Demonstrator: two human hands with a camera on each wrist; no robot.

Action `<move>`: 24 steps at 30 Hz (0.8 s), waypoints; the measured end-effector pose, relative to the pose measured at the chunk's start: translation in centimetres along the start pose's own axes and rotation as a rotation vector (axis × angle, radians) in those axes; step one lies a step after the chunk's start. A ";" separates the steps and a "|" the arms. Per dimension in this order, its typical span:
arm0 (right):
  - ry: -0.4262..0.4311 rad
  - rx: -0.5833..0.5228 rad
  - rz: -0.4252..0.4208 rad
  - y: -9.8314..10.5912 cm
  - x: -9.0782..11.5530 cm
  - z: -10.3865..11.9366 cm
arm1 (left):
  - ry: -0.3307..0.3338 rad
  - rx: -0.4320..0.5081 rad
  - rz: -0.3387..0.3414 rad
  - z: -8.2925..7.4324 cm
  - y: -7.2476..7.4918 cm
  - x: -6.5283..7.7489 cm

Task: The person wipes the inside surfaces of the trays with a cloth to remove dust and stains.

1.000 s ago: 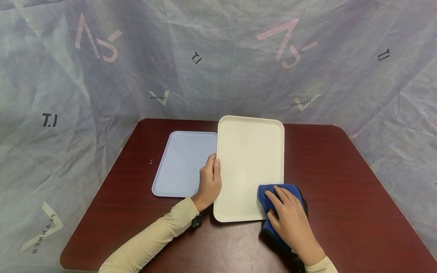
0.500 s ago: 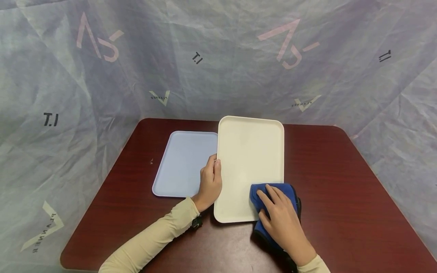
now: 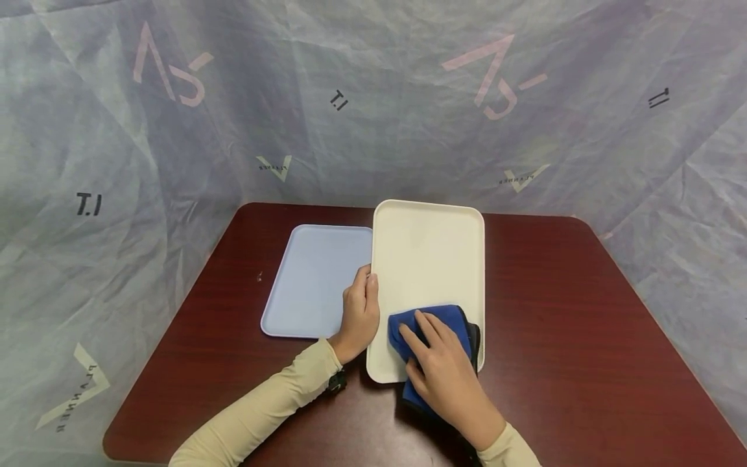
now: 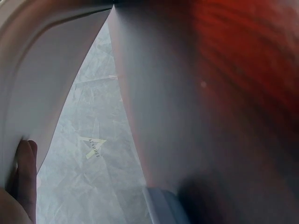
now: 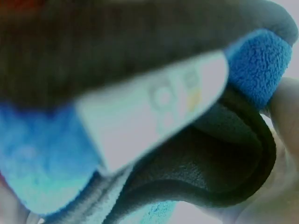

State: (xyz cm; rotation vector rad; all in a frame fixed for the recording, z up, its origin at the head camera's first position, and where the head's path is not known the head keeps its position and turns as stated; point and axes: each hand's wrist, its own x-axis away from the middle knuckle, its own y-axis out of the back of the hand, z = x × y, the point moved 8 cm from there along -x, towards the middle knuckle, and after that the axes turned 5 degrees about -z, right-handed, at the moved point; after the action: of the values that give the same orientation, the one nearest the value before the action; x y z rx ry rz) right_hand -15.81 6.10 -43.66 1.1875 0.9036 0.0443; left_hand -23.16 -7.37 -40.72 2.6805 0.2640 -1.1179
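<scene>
A cream-white rectangular tray (image 3: 428,253) is propped up at a slant, its inner face toward the head camera. Gripping its left rim is my left hand (image 3: 358,318), thumb along the front edge. In the left wrist view the fingers (image 4: 28,172) lie against the tray's wall (image 4: 51,65). My right hand (image 3: 449,376) holds a folded blue cloth (image 3: 446,316) with dark edging on the lower part of the tray. A loose fold of it hangs past the tray's bottom rim. The right wrist view shows a white label (image 5: 163,107) on the cloth, blurred.
A light blue tray (image 3: 315,279) lies flat on the dark red table (image 3: 543,311) to the left, partly behind my left hand and the white tray. Grey printed sheeting (image 3: 373,143) hangs around the table's back and sides.
My right hand has slid the blue cloth leftward across the lower tray, from the right rim to near the left side. My left hand and the white tray stay almost still.
</scene>
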 end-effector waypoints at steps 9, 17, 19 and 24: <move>0.060 -0.006 0.001 -0.7 -1.1 2.3 | -0.012 -0.009 0.003 2.8 -0.4 0.6; 0.075 -0.001 -0.008 -1.0 -0.8 2.7 | -0.025 -0.003 -0.005 3.1 -0.3 0.7; 0.079 -0.002 -0.003 -1.0 -0.5 2.8 | -0.027 0.001 -0.004 3.0 -0.3 0.7; 0.097 0.001 -0.007 -1.1 0.0 3.1 | -0.024 0.000 -0.016 3.0 -0.3 0.7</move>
State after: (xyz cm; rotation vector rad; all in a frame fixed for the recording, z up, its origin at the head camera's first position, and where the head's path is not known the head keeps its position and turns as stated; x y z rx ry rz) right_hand -14.35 3.24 -44.31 1.1913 0.9933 0.0962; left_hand -24.76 -7.84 -43.35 2.6679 0.2823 -1.1543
